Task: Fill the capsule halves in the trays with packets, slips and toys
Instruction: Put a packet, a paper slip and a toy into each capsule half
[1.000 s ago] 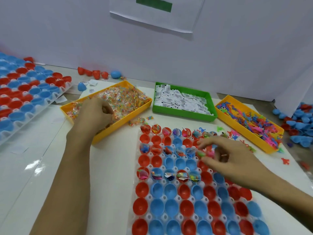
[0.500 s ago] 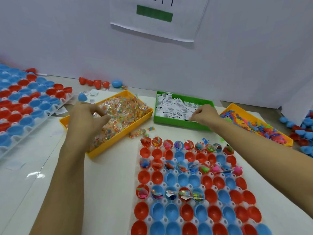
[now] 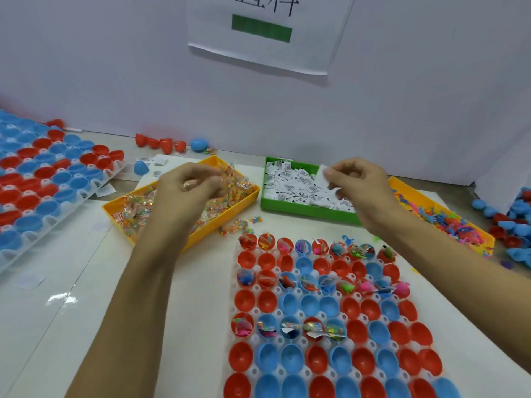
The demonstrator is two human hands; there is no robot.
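Note:
A tray of red and blue capsule halves [image 3: 324,320] lies in front of me; some halves in three of its rows hold toys and packets. My left hand [image 3: 186,191] hovers over the yellow bin of candy packets [image 3: 218,216], fingers curled around a clear packet. My right hand [image 3: 359,182] is raised over the green bin of white paper slips [image 3: 304,211] and pinches a white slip [image 3: 324,172] between thumb and fingers. Another yellow bin of small coloured toys [image 3: 448,219] sits to the right, partly behind my right forearm.
A second tray of capsule halves [image 3: 43,182] lies at the left. Loose red and blue halves [image 3: 166,143] sit by the white back wall, and a heap of them [image 3: 514,219] lies at the far right. Stray packets [image 3: 238,225] rest between bin and tray.
My right hand went from the capsule tray to the green bin and has lifted with a slip. My left hand rose from the candy bin toward the middle, holding a packet.

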